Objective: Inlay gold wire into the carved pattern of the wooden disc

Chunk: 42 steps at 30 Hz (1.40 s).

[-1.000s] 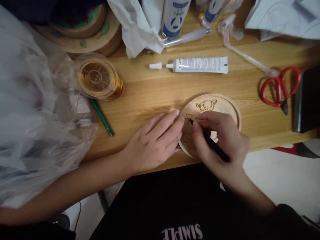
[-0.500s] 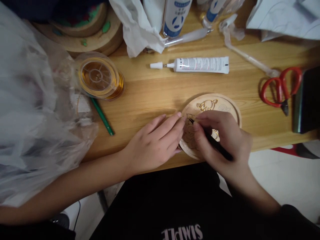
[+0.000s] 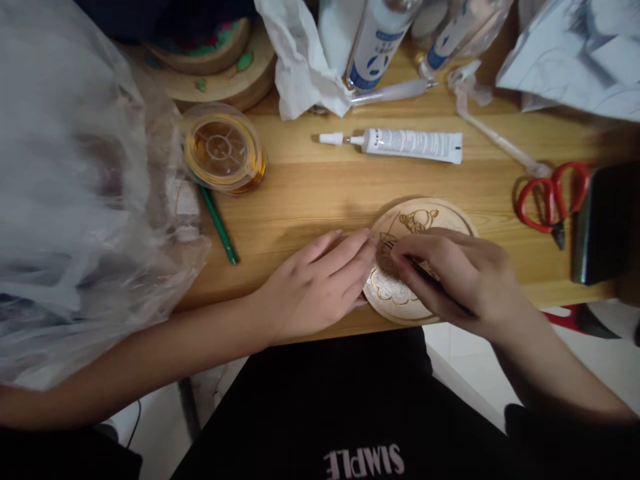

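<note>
A round pale wooden board (image 3: 395,312) lies near the table's front edge, with a drawn design partly outlined in gold wire (image 3: 423,219). My left hand (image 3: 325,283) rests flat at the board's left edge, fingers stretched out and tips touching it; its thumb is mostly hidden. Over the board's right part, my right hand (image 3: 460,277) is closed in a pinch round slim black tweezers (image 3: 457,303). Their tip is hidden behind my fingers, close to the design's middle.
A spool of gold wire (image 3: 225,150) and a green pencil (image 3: 219,225) lie left beside a plastic bag (image 3: 90,200). Behind the board is a white glue tube (image 3: 413,145). Red-handled scissors (image 3: 553,200) lie right, by a dark box-like object (image 3: 605,223). Bottles (image 3: 377,50) stand at the back.
My right hand has tilted over and shifted slightly right, hiding the tweezers' tip. More of the board's lower gold outline shows. The camera view has shifted; my left hand stays at the board's edge.
</note>
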Tool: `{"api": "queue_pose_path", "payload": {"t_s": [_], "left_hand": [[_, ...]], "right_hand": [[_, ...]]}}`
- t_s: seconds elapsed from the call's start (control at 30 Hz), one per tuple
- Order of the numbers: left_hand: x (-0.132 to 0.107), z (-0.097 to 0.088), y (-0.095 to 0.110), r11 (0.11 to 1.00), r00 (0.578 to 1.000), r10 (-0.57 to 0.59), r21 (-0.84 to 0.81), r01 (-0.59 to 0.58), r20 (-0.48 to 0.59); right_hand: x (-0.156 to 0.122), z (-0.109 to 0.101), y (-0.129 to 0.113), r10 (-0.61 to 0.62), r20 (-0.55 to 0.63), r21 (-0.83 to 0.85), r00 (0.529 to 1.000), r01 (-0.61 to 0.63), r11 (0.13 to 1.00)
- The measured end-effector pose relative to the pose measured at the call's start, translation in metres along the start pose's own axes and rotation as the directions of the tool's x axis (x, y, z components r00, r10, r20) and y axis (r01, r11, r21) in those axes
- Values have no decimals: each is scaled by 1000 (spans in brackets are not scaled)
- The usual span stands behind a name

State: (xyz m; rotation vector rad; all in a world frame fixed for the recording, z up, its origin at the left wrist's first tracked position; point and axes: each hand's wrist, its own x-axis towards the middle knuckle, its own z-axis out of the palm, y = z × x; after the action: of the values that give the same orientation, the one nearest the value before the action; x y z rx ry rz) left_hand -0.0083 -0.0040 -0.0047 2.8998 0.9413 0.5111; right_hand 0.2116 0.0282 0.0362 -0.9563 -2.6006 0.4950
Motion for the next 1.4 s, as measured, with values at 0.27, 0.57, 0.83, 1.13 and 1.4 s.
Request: {"api": "queue_pose_path", "payload": {"t_s": [0.27, 0.57, 0.83, 1.13, 1.4], "left_hand": [[-1, 2, 1, 1000, 999, -12, 26, 14, -52], [-2, 4, 2, 999, 997, -24, 26, 26, -73], [-1, 2, 1, 999, 998, -24, 33, 26, -58], [-1, 3, -1, 998, 1000, 24, 54, -23, -20], [3, -7, -1, 969, 989, 139, 211, -125, -51]], "right_hand": [[9, -11, 15, -237, 179, -106, 955, 258, 960], [20, -18, 13, -317, 258, -158, 913, 364, 918], [5, -14, 26, -153, 43, 62, 987, 150, 987], [-31, -7, 43, 363, -191, 376, 912, -273, 885], [-45, 18, 54, 540, -347, 605, 766, -258, 754]]}}
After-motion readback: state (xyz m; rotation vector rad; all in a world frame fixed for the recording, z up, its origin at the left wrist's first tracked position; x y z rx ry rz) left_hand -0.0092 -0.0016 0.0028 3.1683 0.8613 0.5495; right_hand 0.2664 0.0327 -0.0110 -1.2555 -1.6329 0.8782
